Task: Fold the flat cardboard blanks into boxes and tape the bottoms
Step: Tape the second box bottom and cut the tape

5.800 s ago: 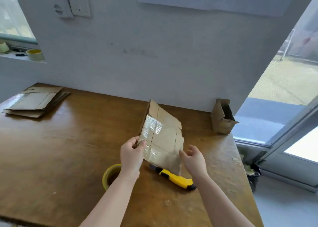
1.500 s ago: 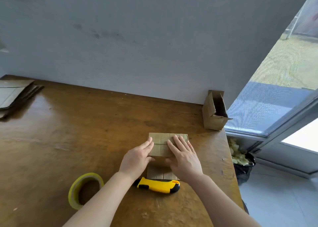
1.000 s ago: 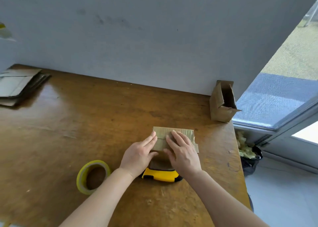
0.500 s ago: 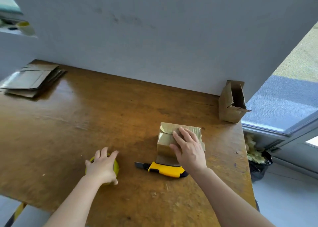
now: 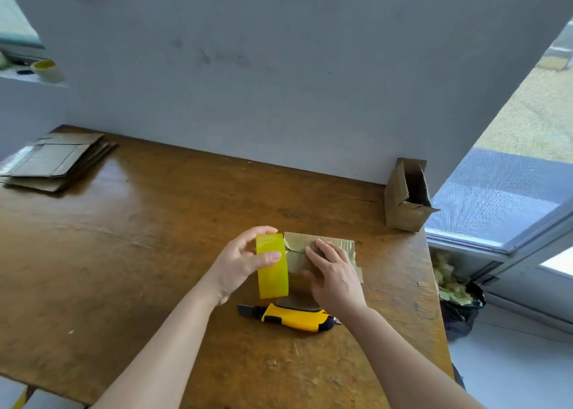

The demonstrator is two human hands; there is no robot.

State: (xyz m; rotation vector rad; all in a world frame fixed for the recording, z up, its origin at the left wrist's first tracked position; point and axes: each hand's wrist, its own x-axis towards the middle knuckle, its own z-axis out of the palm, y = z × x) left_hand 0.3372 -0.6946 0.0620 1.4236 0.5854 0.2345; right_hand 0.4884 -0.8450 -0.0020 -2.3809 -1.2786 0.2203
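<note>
A small folded cardboard box (image 5: 336, 245) stands on the wooden table (image 5: 130, 253), its closed flaps facing up. My right hand (image 5: 333, 276) presses flat on those flaps with straight fingers. My left hand (image 5: 242, 263) grips a yellow tape roll (image 5: 272, 267) on edge, right beside the box's left side. A stack of flat cardboard blanks (image 5: 55, 160) lies at the table's far left corner.
A yellow utility knife (image 5: 291, 316) lies just in front of the box, blade end pointing left. An open folded box (image 5: 404, 196) stands at the back right by the wall. The table's right edge borders a glass door, with a black rubbish bag (image 5: 459, 303) below.
My left hand has picked the tape roll up off the table and brought it right, against the box. My right hand stayed pressing on the box flaps.
</note>
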